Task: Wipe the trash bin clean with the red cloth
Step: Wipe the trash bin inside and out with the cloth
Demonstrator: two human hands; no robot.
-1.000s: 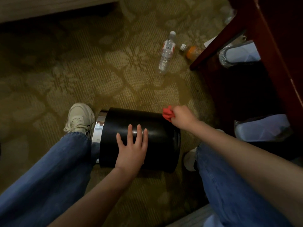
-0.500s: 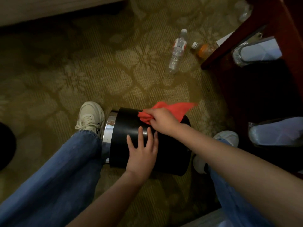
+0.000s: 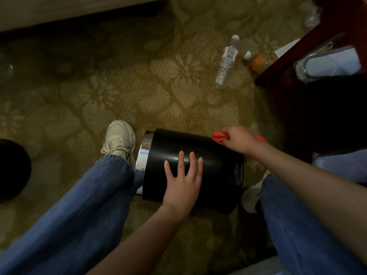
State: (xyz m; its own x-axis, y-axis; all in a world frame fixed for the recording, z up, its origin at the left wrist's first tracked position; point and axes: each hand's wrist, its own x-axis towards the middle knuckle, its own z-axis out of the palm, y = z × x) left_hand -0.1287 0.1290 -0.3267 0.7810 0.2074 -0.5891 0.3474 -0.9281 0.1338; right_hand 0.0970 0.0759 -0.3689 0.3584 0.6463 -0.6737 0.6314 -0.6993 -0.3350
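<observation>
**Bin on Its Side, Cloth at Its Far Edge**

The black trash bin [image 3: 216,155] is lying on its side on the patterned carpet [image 3: 123,92] between the person's legs, its chrome rim facing the pale shoe [image 3: 119,137]. The right hand [image 3: 241,140] is gripping the bunched red cloth [image 3: 218,137] against the bin's upper far edge. The left hand [image 3: 183,179] is resting flat on the bin, fingers spread. A clear water bottle [image 3: 226,62] and an orange bottle [image 3: 260,61] are lying farther off.

Black trash bin [image 3: 214,167] on its side, bunched red cloth [image 3: 218,137] touching it
</observation>
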